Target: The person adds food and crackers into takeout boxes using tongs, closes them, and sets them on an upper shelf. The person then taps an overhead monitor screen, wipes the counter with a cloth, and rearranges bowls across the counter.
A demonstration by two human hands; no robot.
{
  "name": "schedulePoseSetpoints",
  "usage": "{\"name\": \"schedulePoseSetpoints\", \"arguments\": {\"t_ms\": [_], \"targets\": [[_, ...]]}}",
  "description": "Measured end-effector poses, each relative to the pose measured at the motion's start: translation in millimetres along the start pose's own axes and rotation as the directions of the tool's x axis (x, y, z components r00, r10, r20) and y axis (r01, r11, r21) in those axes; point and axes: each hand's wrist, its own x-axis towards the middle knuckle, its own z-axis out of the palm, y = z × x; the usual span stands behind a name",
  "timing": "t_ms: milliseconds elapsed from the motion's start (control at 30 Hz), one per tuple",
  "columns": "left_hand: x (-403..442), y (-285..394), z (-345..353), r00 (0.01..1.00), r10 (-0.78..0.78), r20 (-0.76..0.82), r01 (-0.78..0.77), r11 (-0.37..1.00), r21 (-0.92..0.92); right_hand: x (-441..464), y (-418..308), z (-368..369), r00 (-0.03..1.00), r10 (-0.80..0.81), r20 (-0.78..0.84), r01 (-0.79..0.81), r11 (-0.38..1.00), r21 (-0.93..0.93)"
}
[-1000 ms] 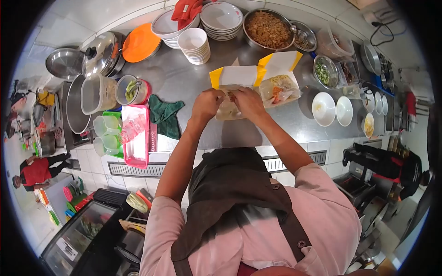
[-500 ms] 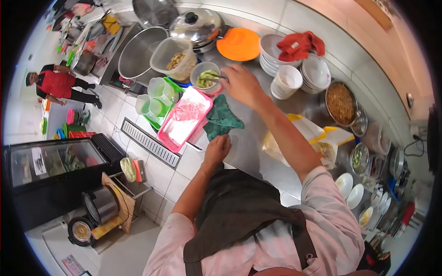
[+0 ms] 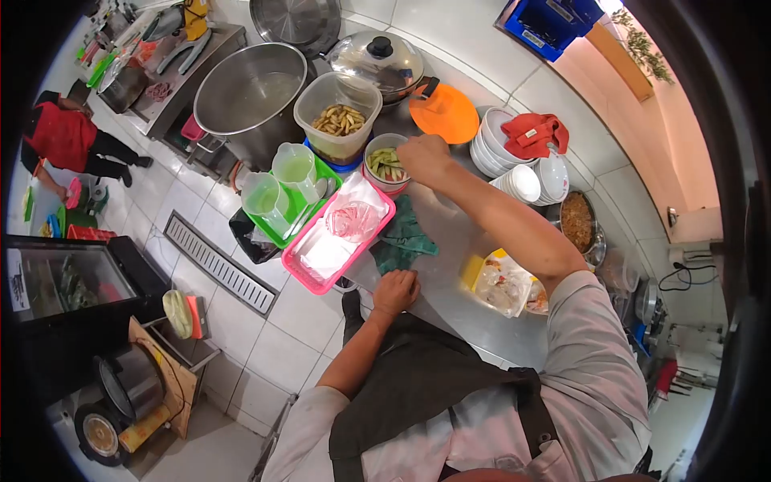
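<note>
My right hand (image 3: 427, 159) is closed at the rim of a small round tub (image 3: 377, 174) of cut green vegetables (image 3: 386, 163). It grips metal tongs, plain half a second ago but now mostly hidden by the hand. My left hand (image 3: 396, 291) rests on the counter's near edge with its fingers curled and nothing visible in them. Just beyond it lies a crumpled green cloth (image 3: 405, 241). Left of the cloth is a pink tray (image 3: 303, 271) holding white paper and clear pink plastic. Behind the tub stands a clear container (image 3: 337, 88) of pale brown pieces.
Two measuring jugs (image 3: 295, 170) stand on a green tray (image 3: 325, 171). A large steel pot (image 3: 210, 120), a lidded pot (image 3: 376, 60) and an orange lid (image 3: 444, 114) are farther back. Stacked bowls (image 3: 487, 149) and a yellow-edged food package (image 3: 499, 287) lie right. A person in red (image 3: 60, 132) stands far left.
My right hand has come down closer over the vegetable tub, so the tongs are mostly out of sight. The camera view has shifted; my left hand remains at the counter edge.
</note>
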Motion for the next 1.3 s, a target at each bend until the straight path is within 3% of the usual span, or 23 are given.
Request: {"name": "schedulePoseSetpoints", "arguments": {"t_ms": [133,333,533,767,867,967,1067,1200,1233,1267,1300], "targets": [[0.2,-2.2,-3.7,0.999,0.045,0.002,-0.044,0.999,-0.018,16.8,-15.7,-11.0,0.994,0.072,0.085,-0.067,0.996,-0.061],[1.0,-5.0,-9.3,0.996,0.087,0.013,-0.086,0.993,-0.075,12.1,-21.2,-17.8,0.999,0.033,-0.025,-0.036,0.993,-0.117],[2.7,-7.6,-8.9,0.991,0.129,0.048,-0.125,0.99,-0.072,17.3,-14.6,6.0,0.997,0.07,-0.012,-0.071,0.991,-0.114],[2.4,-7.2,-8.0,0.984,0.109,0.137,-0.096,0.991,-0.095,-13.2,4.2,19.0,0.99,0.062,-0.126,-0.064,0.998,-0.013],[-0.7,-7.5,-6.7,0.98,0.095,0.175,-0.083,0.994,-0.076,-41.3,6.7,10.5,0.961,0.274,-0.024,-0.27,0.956,0.116],[1.2,-5.4,-4.8,0.981,0.102,0.163,-0.089,0.993,-0.083,-83.0,11.4,4.2,0.925,0.371,-0.079,-0.308,0.857,0.412],[3.1,-4.4,-3.2,0.983,0.112,0.148,-0.102,0.992,-0.072,-128.9,22.0,37.6,0.851,0.518,-0.084,-0.283,0.588,0.758],[2.3,-3.7,1.0,0.971,0.12,0.208,-0.118,0.993,-0.022,-236.8,20.3,74.6,0.779,0.626,0.044,-0.253,0.249,0.935],[1.1,-2.0,2.4,0.972,0.123,0.201,-0.122,0.992,-0.019,-271.3,15.2,66.1,0.758,0.651,0.022,-0.294,0.312,0.904],[0.9,0.3,4.7,0.973,0.125,0.192,-0.125,0.992,-0.014,-304.4,12.4,72.9,0.727,0.669,0.156,-0.388,0.213,0.897],[1.8,2.9,6.0,0.976,0.127,0.179,-0.128,0.992,-0.004,-337.8,8.8,84.9,0.696,0.693,0.189,-0.363,0.113,0.925]]}}
